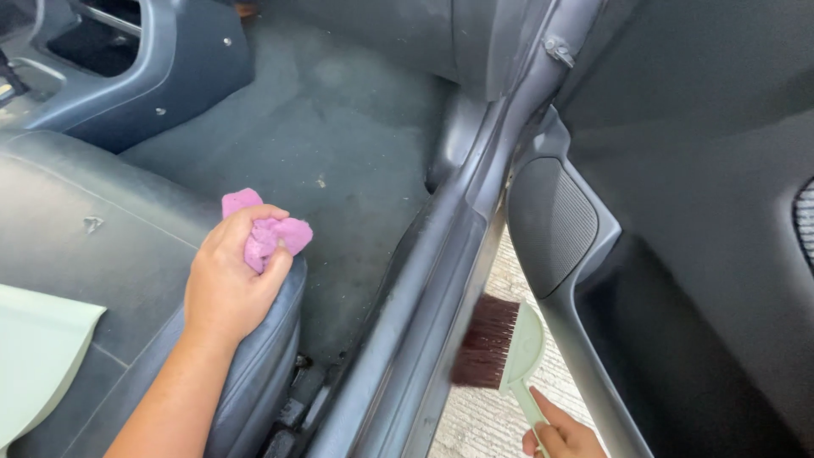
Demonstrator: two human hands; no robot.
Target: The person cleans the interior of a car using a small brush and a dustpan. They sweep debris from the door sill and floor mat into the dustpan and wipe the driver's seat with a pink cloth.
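My left hand [227, 284] grips a crumpled pink cloth [270, 234] and rests on the front edge of a dark grey car seat [93, 246]. My right hand [561, 434] shows only at the bottom edge, holding the pale green handle of a small hand brush [519, 356]. Its dark brown bristles [485, 343] touch the grey door sill [424, 305] from outside the car.
The grey carpeted footwell floor [339, 144] carries small bits of dirt. A pale green flat piece [38, 356] lies on the seat at the left. The open door panel with a speaker grille [555, 225] stands on the right. The centre console [144, 76] is at the upper left.
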